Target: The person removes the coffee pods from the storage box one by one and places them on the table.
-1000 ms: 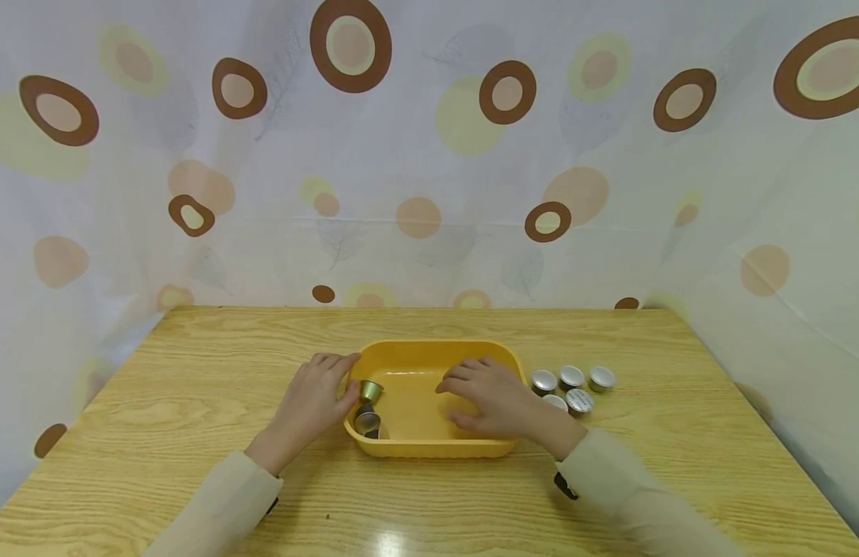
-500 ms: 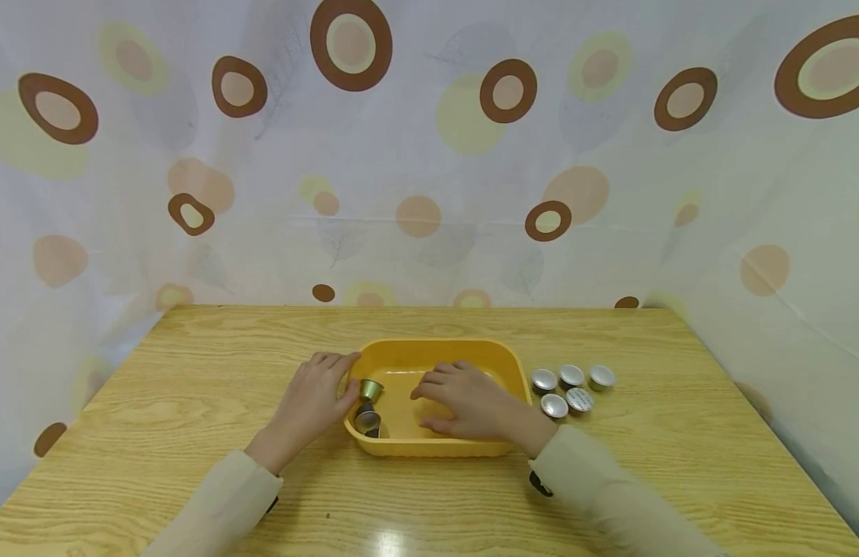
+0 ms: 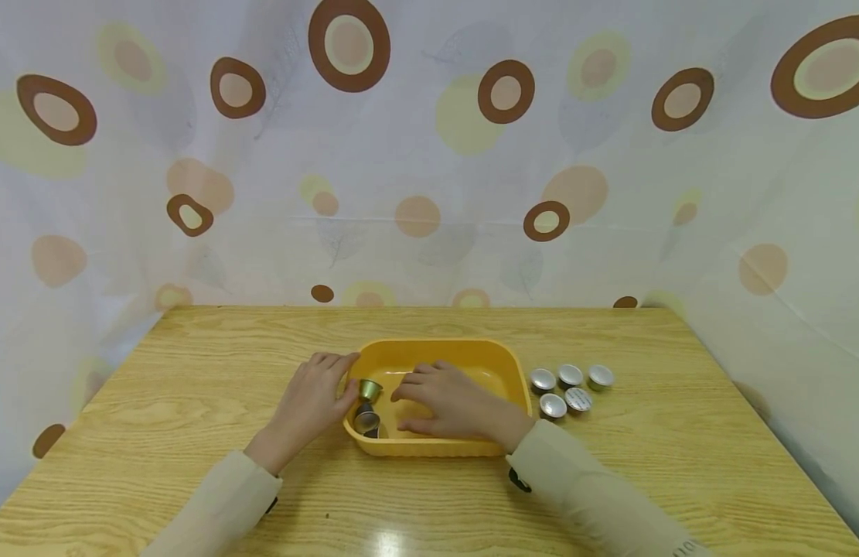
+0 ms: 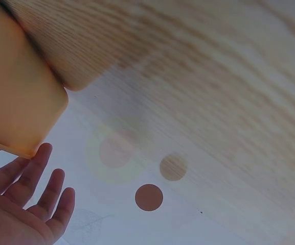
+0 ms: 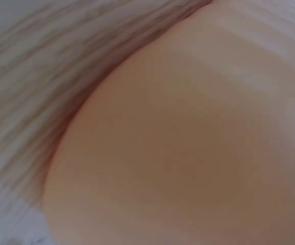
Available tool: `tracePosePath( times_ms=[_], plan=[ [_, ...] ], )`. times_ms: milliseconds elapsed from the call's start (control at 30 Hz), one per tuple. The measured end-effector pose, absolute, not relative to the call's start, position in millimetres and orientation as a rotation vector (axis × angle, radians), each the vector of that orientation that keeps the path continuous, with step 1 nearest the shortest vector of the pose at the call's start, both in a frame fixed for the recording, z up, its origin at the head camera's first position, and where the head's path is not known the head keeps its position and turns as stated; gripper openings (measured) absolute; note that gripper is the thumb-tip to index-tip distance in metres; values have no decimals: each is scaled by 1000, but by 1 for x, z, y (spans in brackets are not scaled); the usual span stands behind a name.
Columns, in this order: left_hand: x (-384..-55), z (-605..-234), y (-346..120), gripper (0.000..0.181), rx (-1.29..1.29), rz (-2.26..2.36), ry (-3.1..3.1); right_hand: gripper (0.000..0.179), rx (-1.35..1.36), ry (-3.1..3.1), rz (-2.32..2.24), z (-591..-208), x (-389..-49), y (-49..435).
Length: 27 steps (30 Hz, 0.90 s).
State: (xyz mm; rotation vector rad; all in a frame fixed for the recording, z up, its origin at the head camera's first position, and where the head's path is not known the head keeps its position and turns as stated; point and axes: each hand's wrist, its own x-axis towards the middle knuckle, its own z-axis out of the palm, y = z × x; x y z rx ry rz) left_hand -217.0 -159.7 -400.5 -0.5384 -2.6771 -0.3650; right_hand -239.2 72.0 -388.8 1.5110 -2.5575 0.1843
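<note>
In the head view, a yellow plastic tray [image 3: 439,447] stands on the wooden table. My left hand [image 3: 311,406] holds its left rim, thumb over the inner side and fingers along the outside; the left wrist view shows fingertips at the edge of the tray wall [image 4: 24,97]. Over the tray's middle is my right hand [image 3: 446,398], fingers spread and loosely bent, nothing visible in them. Along the left inner wall lie a gold-green coffee capsule [image 3: 369,390] and a dark capsule [image 3: 366,420], with another dark piece below it. The right wrist view shows only the tray's outer wall [image 5: 183,143].
Right of the tray, several coffee capsules stand foil side up, among them a printed-lid capsule [image 3: 578,399] and a far-right capsule [image 3: 600,377]. A patterned cloth [image 3: 415,155] hangs behind the wooden table [image 3: 213,387].
My right hand has moved left across the tray, uncovering the near-left foil-topped capsule outside it. My left hand stays at the rim, and the capsules in the tray have not visibly moved.
</note>
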Motion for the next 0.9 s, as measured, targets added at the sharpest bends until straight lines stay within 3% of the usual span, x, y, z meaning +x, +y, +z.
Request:
tracePosePath(
  times_ms=[900],
  plan=[
    [-218, -402, -159, 39, -530, -375, -2677, 36, 1525, -2602, 118, -389, -235, 53]
  ],
)
